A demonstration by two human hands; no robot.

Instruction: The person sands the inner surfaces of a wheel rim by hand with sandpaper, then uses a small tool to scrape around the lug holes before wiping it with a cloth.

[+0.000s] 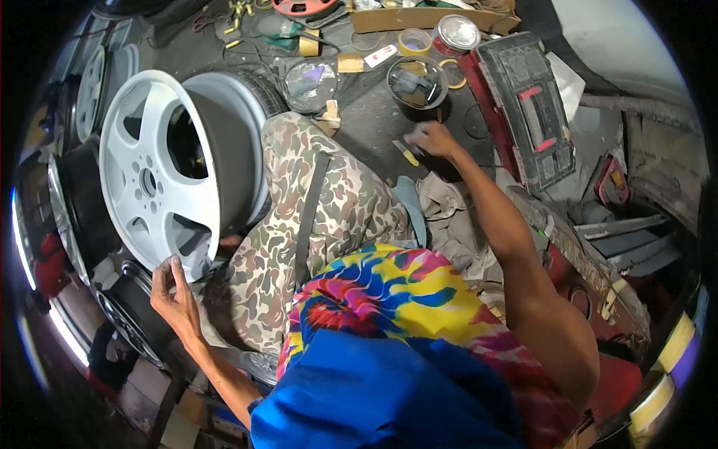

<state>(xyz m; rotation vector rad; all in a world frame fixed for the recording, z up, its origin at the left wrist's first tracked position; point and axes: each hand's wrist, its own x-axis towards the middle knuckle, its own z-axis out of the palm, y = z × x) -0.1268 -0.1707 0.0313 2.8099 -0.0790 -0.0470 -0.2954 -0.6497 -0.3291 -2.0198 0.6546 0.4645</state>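
Note:
My left hand (175,294) is at the lower edge of a silver wheel rim (168,183), fingers bent and apart, near or touching the rim's edge. The rim stands upright at the left, beside a tire (262,93). On the right, my right hand (431,139) is over the dark work surface, its fingers curled and blurred; what they hold, if anything, is too small to make out. A small tool with a yellow part (406,153) lies just left of it. Above that hand stands a dark bucket (417,84) with liquid and something dark in it.
A black and red toolbox (527,112) stands at the right. Tape rolls (415,42), a can (457,34), a clear lid (310,84) and a cardboard box (434,19) are at the back. A grey cloth (452,217) lies beside my legs. More wheels (133,310) are at the left.

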